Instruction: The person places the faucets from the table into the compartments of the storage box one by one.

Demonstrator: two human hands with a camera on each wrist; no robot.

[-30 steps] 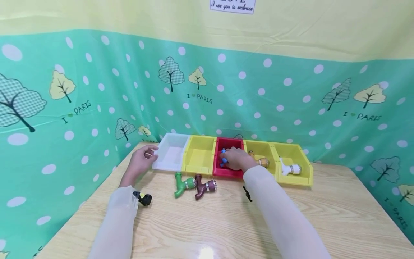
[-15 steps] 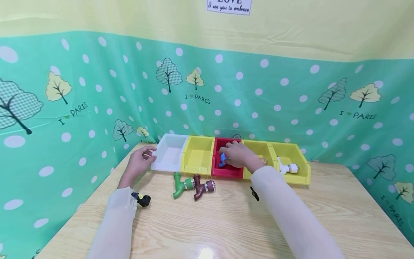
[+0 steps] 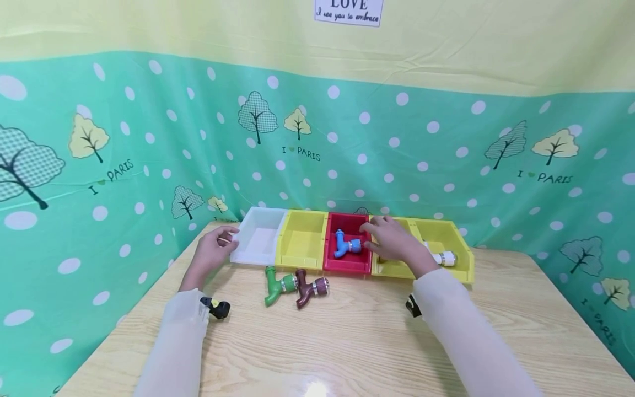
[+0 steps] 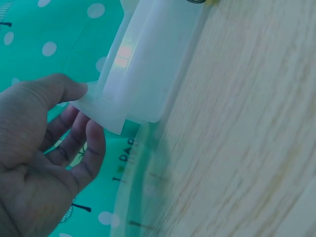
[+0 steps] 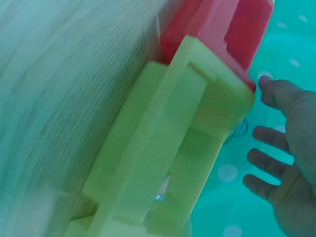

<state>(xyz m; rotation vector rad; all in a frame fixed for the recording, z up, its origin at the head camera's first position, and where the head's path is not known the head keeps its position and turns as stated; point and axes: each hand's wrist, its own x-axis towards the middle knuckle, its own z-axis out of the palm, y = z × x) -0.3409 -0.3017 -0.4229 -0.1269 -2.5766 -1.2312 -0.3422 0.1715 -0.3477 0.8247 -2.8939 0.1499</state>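
At the far left of the bin row, my left hand (image 3: 212, 252) holds the edge of a white storage bin (image 3: 260, 242). In the left wrist view, the thumb lies on top of its rim and curled fingers are beneath. My right hand (image 3: 397, 242) hovers over the boundary between the red bin (image 3: 347, 266) and a yellow bin. Its fingers are spread with nothing between them, as the right wrist view also shows. A blue plastic faucet (image 3: 346, 246) lies in the red bin, left of the right fingertips. The right hand hides most of the yellow bin beside it.
An unfilled yellow bin (image 3: 303, 242) stands between the white and red ones. A white faucet (image 3: 446, 258) lies in the rightmost yellow bin (image 3: 439, 231). On the wooden table, a green faucet (image 3: 278, 286) and a maroon faucet (image 3: 311, 287) lie before the bins. A patterned curtain (image 3: 347, 127) hangs behind.
My right hand has let go of the blue faucet in the red bin and moved to the right and up from it. The left hand stays at the white bin.
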